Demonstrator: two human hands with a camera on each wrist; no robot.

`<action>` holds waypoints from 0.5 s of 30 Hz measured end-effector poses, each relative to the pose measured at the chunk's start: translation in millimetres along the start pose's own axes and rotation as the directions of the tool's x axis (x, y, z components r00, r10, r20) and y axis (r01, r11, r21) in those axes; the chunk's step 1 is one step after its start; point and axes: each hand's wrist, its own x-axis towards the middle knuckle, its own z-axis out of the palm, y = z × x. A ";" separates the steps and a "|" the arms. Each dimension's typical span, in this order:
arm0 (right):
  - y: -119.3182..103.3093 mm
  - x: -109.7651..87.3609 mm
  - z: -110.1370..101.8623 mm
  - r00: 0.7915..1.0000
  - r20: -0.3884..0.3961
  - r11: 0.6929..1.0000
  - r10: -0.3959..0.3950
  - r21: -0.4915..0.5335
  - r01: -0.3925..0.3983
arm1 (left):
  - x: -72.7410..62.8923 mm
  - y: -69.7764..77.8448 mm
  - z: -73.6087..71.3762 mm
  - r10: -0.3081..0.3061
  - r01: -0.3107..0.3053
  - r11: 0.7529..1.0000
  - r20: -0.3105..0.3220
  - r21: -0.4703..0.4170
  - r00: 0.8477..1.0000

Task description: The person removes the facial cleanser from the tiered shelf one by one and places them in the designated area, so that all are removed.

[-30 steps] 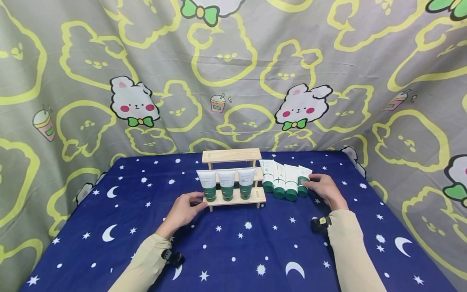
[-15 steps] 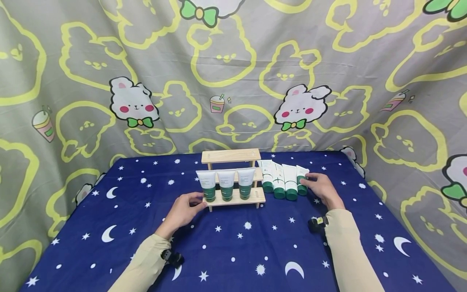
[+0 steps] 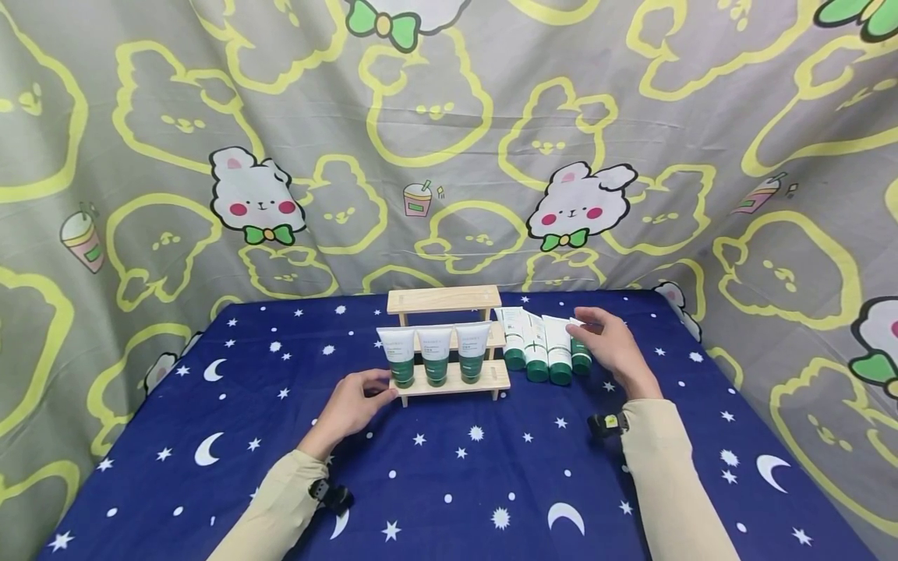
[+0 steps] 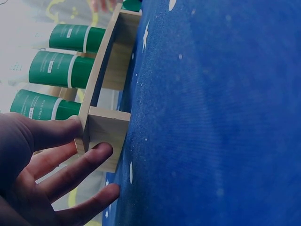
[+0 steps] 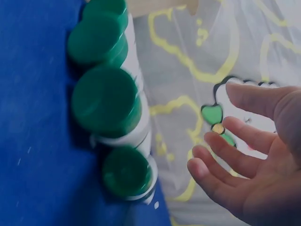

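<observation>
Right of the three-step pale wooden stand (image 3: 445, 298), four white-and-green plastic squeeze tubes (image 3: 558, 343) lie in a row, and here's the right hand (image 3: 614, 347) above the end one, fingers spread, gripping nothing; whether a fingertip brushes it is hard to tell. They look light, soft, slightly slick, so the stiffer green caps (image 3: 560, 376) should hold best. The left hand (image 3: 353, 403) pinches the stand's end.

Head view: bright, even light, mostly crisp. Left wrist: white-and-green plastic tubes (image 4: 52, 67) blown out at their white ends, blue star-patterned cloth-covered tabletop (image 4: 211, 117) hazy. Right wrist: soft focus, dark shadows beside round green plastic caps (image 5: 106, 100).
</observation>
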 end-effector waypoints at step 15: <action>-52.9 -15.2 17.4 0.982 0.010 0.982 -0.186 -0.024 0.186 | -0.2 0.2 0.1 0.011 -0.011 1.000 -0.010 -0.006 1.000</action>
